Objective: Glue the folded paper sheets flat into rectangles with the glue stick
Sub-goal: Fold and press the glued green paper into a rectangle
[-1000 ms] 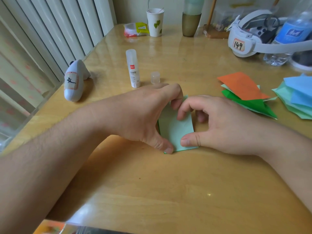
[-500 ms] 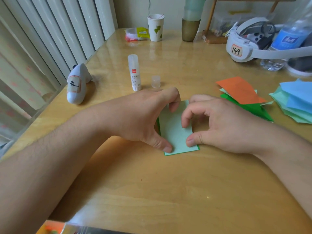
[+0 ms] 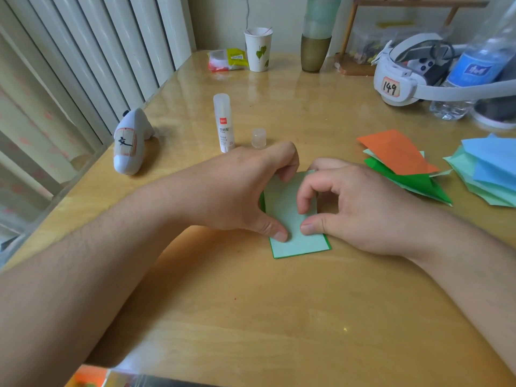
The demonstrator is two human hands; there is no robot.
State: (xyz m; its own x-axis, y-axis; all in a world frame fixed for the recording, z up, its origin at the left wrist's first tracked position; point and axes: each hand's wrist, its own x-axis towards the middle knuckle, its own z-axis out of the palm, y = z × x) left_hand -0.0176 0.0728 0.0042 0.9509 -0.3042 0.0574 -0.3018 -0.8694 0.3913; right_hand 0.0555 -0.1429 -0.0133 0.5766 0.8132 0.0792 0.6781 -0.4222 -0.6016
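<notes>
While both hands bear down on it, the folded green paper (image 3: pixel 298 241) lies flat on the wooden table (image 3: pixel 251 317), its pale underside up and a dark green edge showing along the left, bottom and right sides. The left hand (image 3: pixel 245 191) curls over the sheet's left side, thumb tip pressing near the lower left corner and bent fingers pressing at the top edge. The right hand (image 3: pixel 360 208) arches over the right side, its thumb flat on the paper just beside the left thumb and its curled index fingertip touching the sheet above it; the other fingers reach toward the top edge, where their contact is hard to make out.

Beyond the left hand stands the glue stick (image 3: pixel 223 122), upright and uncapped, with its clear cap (image 3: pixel 258 138) resting on the table just to its right. Right of the hands lies a pile of folded sheets (image 3: pixel 402 166) with orange on top of green, and further right a stack of blue and mint sheets (image 3: pixel 491 169). A white controller (image 3: pixel 129 143) lies near the table's left edge. At the back stand a paper cup (image 3: pixel 258 50), a small snack packet (image 3: pixel 227 60), a tall vase (image 3: pixel 317 37), a white headset (image 3: pixel 413 76) labelled 149 and a water bottle (image 3: pixel 474 68).
</notes>
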